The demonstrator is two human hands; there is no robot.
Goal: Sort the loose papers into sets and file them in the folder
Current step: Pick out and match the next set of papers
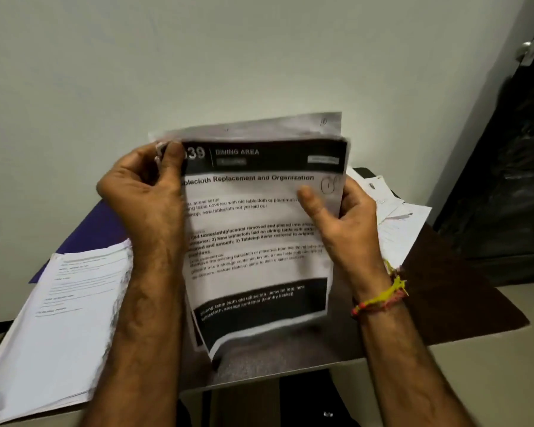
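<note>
We hold a small sheaf of printed sheets [259, 238] upright above the table [462, 291], one hand on each side edge. The left hand [145, 192] pinches the upper left corner, thumb on the front page and fingers curled behind. The right hand [342, 217] grips the right edge, thumb pressed flat on the front beside a hand-drawn circled mark. The front page is headed "DINING AREA"; at least one further sheet stands proud behind its top edge.

Hazards from this position, in our judgement:
- The bottom of the sheaf hangs unsupported and curls. A slackened pinch could let the rear sheet slide out and mix with another set.
- The sheets are not squared, so filing them as held may crease the corners.

The stack of papers [62, 312] lies on the purple folder [102, 226] at left. More loose papers [398, 217] lie at right, behind the right hand.
</note>
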